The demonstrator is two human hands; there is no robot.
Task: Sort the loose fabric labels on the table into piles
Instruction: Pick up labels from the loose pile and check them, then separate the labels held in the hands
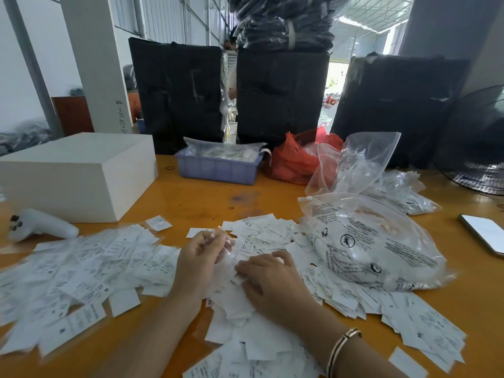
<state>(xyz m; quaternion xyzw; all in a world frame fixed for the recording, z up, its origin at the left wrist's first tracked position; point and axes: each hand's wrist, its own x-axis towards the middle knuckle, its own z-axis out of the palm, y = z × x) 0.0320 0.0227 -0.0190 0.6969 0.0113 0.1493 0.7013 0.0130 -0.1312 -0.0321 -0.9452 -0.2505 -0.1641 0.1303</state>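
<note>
Two hands work in a heap of white labels on an orange surface.
The left hand (203,248) pinches a small clear sleeve (227,242) in curled fingers; the right hand (268,282) lies flat, fingers relaxed, on the labels (245,301). More labels spread left (90,264). A printed plastic bag (376,246) lies just right; the surface (196,197) also carries a white box (79,170).

— What's on the table (191,192)?
— I see labels (90,268) heaped along its near edge, a white box (73,173) at the left, a blue tray (218,167) at the far edge, and a phone (484,233) at the right.
</note>
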